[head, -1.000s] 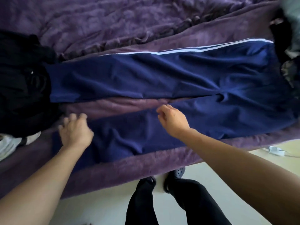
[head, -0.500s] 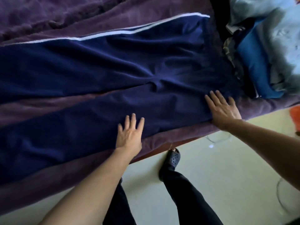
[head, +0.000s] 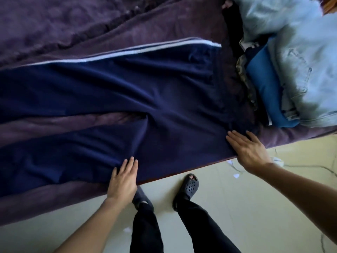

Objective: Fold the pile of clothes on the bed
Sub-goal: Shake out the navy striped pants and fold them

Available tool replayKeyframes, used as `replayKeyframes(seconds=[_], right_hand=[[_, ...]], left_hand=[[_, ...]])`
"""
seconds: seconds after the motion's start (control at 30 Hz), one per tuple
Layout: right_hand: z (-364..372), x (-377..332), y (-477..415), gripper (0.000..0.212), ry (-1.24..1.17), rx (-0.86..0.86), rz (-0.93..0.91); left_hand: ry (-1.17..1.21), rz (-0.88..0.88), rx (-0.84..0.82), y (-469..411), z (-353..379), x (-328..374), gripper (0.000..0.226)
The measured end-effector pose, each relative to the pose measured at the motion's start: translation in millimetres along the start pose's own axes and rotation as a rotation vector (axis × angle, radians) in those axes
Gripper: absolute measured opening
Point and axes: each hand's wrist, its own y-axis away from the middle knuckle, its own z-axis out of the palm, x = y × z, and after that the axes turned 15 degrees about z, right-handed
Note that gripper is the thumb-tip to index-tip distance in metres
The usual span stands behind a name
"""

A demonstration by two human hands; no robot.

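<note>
Navy track trousers [head: 113, 92] with a white side stripe lie spread flat across the purple bed cover [head: 91, 28], legs running off to the left, waistband to the right. My left hand [head: 124, 179] lies flat with straight fingers on the near trouser leg at the bed's front edge. My right hand [head: 246, 148] rests flat on the near corner of the waistband, fingers spread. A pile of clothes [head: 291, 61] sits at the right end of the bed: pale blue denim on top, a bright blue garment under it.
The bed's front edge runs diagonally from lower left to right. Below it is a pale tiled floor [head: 255, 207] with my legs and dark clogs [head: 187, 187]. A white cable and small bits of paper lie on the floor at the right.
One second ago both hands were down at the trouser legs; they have shifted right to the hip and waistband. The view swung right, bringing in the pile of clothes.
</note>
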Motion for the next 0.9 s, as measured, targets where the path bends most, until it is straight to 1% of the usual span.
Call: replayKeyframes(seconds=[0.03, 0.07, 0.1, 0.17, 0.23, 0.3, 0.37, 0.47, 0.57, 0.7, 0.77, 0.83, 0.9], right_hand=[[-4.4, 1.0, 2.8, 0.056, -0.003, -0.002, -0.009], [-8.7, 3.9, 2.6, 0.053, -0.015, -0.016, 0.006], [-13.5, 7.5, -1.1, 0.047, -0.039, -0.033, 0.04], [-31.1, 13.9, -19.0, 0.038, -0.11, -0.053, 0.127], [-56.9, 15.4, -45.6, 0.028, -0.184, 0.02, 0.182], [-89.0, 10.5, -78.3, 0.022, -0.204, 0.081, 0.242], [-113.9, 3.2, -119.0, 0.015, -0.227, 0.132, 0.28], [-136.4, -10.9, -184.0, 0.021, -0.241, 0.165, 0.314], [-144.6, -22.7, -244.9, 0.029, -0.199, 0.173, 0.355], [-131.9, -31.1, -309.9, 0.034, -0.094, 0.073, 0.44], [-119.3, -37.3, -328.7, 0.032, -0.037, 0.061, 0.469], [-106.8, -44.0, -337.2, 0.034, 0.011, 0.124, 0.441], [-94.6, -55.2, -335.5, 0.04, 0.007, 0.237, 0.325]], left_hand=[[-0.001, 0.01, -0.027, 7.8, -4.1, 0.4, 0.068], [0.013, 0.017, -0.02, 12.7, -9.4, -1.2, 0.067], [0.051, 0.007, 0.022, 14.6, -17.4, -5.6, 0.065], [0.212, -0.062, 0.164, 8.7, -42.1, -23.5, 0.06], [0.361, -0.114, 0.312, -4.4, -75.9, -49.0, 0.047], [0.434, -0.125, 0.474, -19.7, -109.5, -78.4, 0.029], [0.493, -0.149, 0.607, -36.2, -142.5, -106.4, 0.017], [0.538, -0.2, 0.731, -65.2, -184.1, -145.2, 0.01], [0.532, -0.237, 0.762, -102.8, -215.5, -182.3, 0.018], [0.501, -0.245, 0.733, -163.7, -243.7, -217.7, 0.022], [0.451, -0.263, 0.708, -195.6, -248.4, -227.8, 0.022], [0.422, -0.282, 0.678, -226.2, -245.6, -231.3, 0.019], [0.39, -0.295, 0.613, -250.3, -234.0, -227.3, 0.022]])
